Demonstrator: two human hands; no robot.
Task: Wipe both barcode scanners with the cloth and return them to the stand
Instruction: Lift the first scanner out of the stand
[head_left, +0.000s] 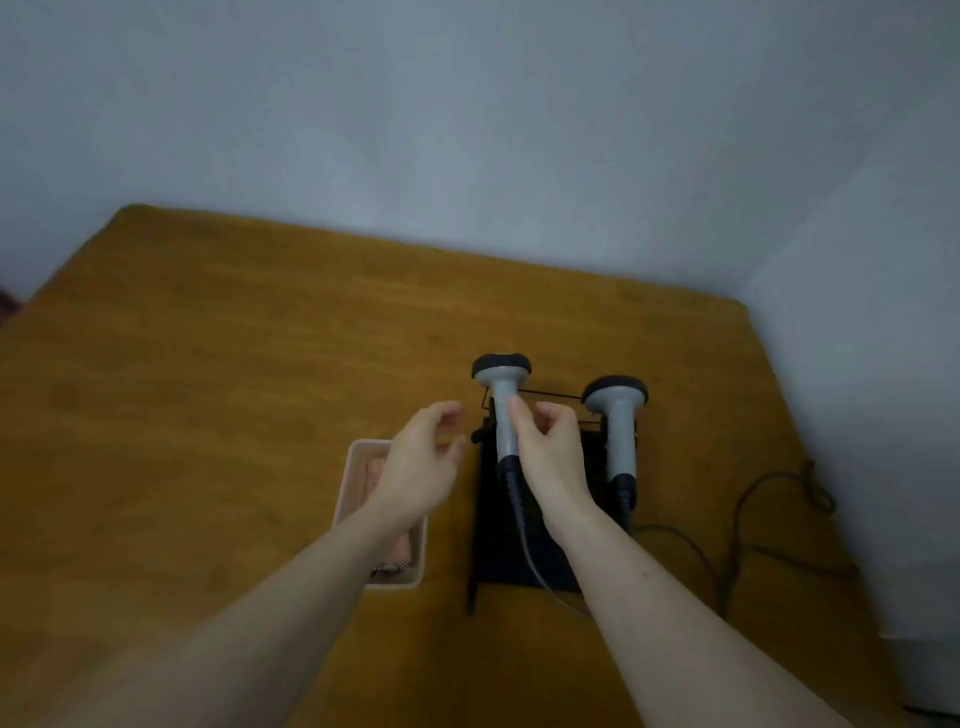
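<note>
Two grey barcode scanners with black heads stand in a black stand (545, 551) on the wooden table. My right hand (545, 447) touches the handle of the left scanner (503, 410) with thumb and fingertips, its fingers loosely curled beside the handle. The right scanner (618, 426) stands untouched in the stand. My left hand (423, 462) hovers just left of the left scanner, fingers relaxed and holding nothing. Under my left wrist a pinkish cloth (400, 551) lies in a small white tray (363, 467).
Scanner cables (748, 499) run off the stand's back and loop across the table's right side. The table (208, 389) stands against grey walls behind and to the right.
</note>
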